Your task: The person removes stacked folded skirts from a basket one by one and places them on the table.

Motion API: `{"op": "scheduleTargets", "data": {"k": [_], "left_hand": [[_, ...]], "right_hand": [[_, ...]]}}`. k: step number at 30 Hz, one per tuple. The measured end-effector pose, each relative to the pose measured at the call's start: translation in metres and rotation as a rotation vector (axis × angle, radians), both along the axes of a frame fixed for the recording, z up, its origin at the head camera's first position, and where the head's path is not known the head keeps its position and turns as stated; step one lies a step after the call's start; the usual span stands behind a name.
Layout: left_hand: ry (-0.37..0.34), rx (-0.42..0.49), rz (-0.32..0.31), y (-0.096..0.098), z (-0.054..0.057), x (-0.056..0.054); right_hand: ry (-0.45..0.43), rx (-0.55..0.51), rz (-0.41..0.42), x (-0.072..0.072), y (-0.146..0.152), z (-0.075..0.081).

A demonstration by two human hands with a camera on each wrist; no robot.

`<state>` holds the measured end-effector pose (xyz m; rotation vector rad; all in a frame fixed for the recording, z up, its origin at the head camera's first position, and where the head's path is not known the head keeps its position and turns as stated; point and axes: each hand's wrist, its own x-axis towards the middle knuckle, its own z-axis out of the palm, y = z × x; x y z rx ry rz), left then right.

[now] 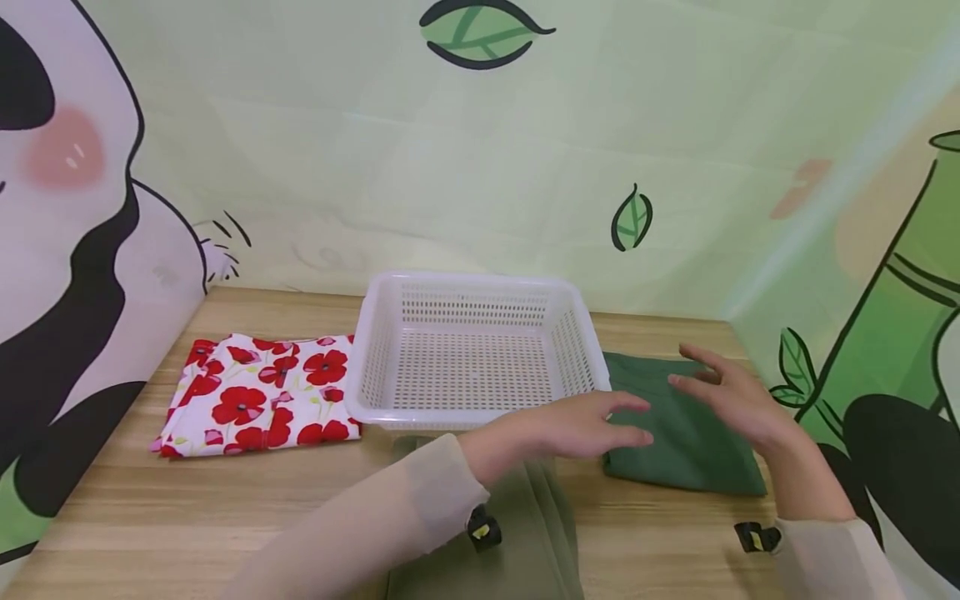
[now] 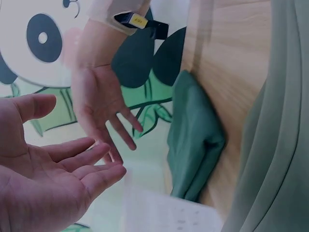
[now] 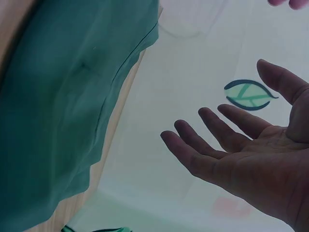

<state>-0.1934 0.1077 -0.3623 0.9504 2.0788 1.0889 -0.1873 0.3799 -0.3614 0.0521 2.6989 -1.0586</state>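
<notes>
A folded dark green cloth (image 1: 675, 433) lies on the right of the wooden table, with both hands held above it. The left hand (image 1: 577, 425) reaches across from the left, its fingers extended near the cloth's left side. The right hand (image 1: 738, 400) hovers over the cloth's right part, fingers spread. In the left wrist view the palms face each other with a gap between them, and the green cloth (image 2: 195, 137) lies below. The right wrist view shows the right hand (image 3: 241, 145) holding nothing, beside the green cloth (image 3: 63, 106).
A white perforated plastic basket (image 1: 472, 417) stands mid-table towards the back. On its left lies a folded white cloth with red flowers (image 1: 262, 396). An olive-green cloth (image 1: 517, 533) lies at the front, partly under the left forearm. A printed backdrop (image 1: 337, 167) encloses the table.
</notes>
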Motion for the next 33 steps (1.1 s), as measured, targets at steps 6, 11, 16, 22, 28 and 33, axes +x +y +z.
{"op": "scheduleTargets", "data": {"k": [6,11,16,22,28,33], "left_hand": [[0.01,0.024,0.035,-0.016,0.005,-0.013],[0.021,0.038,0.076,-0.036,0.009,-0.022],[0.054,0.035,0.136,-0.06,0.012,-0.034],[0.084,-0.007,0.236,-0.092,0.017,-0.047],[0.121,-0.043,0.296,-0.115,0.022,-0.056],[0.128,-0.056,0.342,-0.132,0.021,-0.064]], "right_hand": [[0.021,-0.044,0.004,-0.007,-0.011,0.003],[0.04,-0.069,0.013,-0.013,-0.019,0.006],[0.055,-0.106,0.023,-0.02,-0.031,0.009],[0.065,-0.11,0.019,-0.034,-0.045,0.013],[0.08,-0.098,0.021,-0.044,-0.056,0.014],[0.074,-0.093,0.006,-0.052,-0.063,0.014]]}}
